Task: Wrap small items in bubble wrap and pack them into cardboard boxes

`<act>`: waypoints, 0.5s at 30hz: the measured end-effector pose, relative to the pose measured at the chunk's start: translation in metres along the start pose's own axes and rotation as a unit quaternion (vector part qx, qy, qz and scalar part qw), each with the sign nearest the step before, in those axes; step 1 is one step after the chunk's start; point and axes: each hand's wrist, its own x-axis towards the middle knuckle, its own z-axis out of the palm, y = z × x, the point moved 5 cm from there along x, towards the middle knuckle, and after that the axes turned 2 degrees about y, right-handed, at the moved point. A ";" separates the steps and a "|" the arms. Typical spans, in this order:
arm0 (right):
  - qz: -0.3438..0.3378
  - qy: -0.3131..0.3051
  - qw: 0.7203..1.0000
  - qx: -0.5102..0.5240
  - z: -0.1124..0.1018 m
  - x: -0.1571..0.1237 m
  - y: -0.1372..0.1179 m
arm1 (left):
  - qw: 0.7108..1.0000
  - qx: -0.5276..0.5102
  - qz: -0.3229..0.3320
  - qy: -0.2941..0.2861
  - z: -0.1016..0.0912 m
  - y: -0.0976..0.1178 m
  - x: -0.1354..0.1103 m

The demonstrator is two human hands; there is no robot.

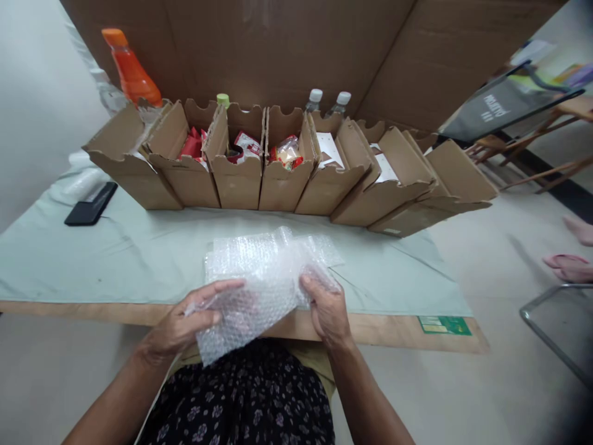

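A sheet of clear bubble wrap [264,278] lies bunched at the near edge of a low board, hanging over toward my lap. My left hand [185,321] grips its lower left part, fingers curled round the plastic. My right hand [327,309] pinches the right side of the same sheet, thumb on top. Anything inside the wrap is hidden.
A pale green cloth [92,259] covers the board. A row of several open cardboard boxes [282,173] with red packets and white cards stands behind. An orange bottle [130,68] and clear bottles [328,102] sit at the back. A black phone [90,204] lies left. Sandals [572,266] rest on the floor right.
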 end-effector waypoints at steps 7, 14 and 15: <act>-0.202 0.053 0.913 -0.350 -0.011 0.026 -0.021 | 0.870 0.356 0.160 0.303 -0.051 0.034 0.041; -0.436 -0.016 0.742 -0.509 0.037 0.002 -0.046 | 0.682 0.593 0.376 0.206 -0.010 0.028 0.038; -0.439 -0.055 0.732 -0.519 0.046 0.004 -0.042 | 0.673 0.617 0.371 0.169 -0.005 0.020 0.045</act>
